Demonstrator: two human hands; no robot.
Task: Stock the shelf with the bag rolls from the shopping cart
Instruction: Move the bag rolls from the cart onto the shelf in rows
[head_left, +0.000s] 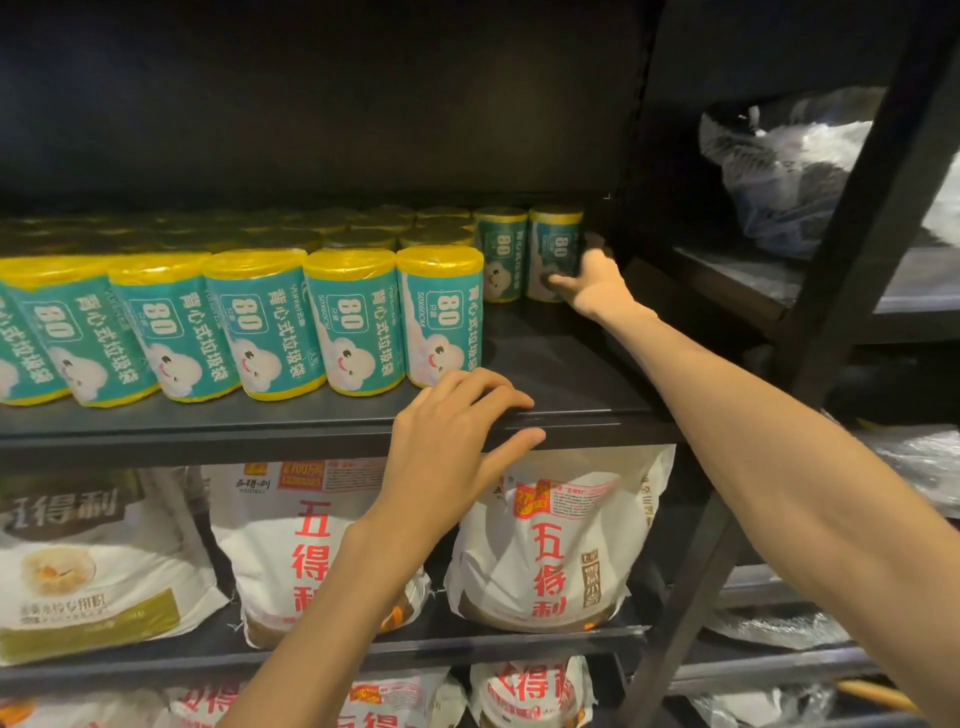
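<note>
Right hand (589, 283) is deep at the back of the shelf (561, 374), thumb and fingers (558, 282) wrapped around the lower part of an upright bag roll (555, 244) — a plump cylinder, teal printed label, crinkly yellow film at its cap. It stands at the far right end of the back row, just beside a matching roll (500, 254). Left hand (452, 436) rests on the shelf's front lip, fingers laid loosely curled over the smooth dark metal edge, thumb tucked under it, clutching no item. Just beside that hand, the front row of rolls (249, 322) runs leftward, packed side by side, each leaning a little, glossy wrappers catching the light, a cartoon cloud face on each label. More yellow caps fill the rows behind. Below, soft white flour sacks (550, 540) with bold red characters slump on the lower shelf. Off to the right, behind a black upright, crumpled clear plastic (779, 166) sits on a neighbouring rack.
</note>
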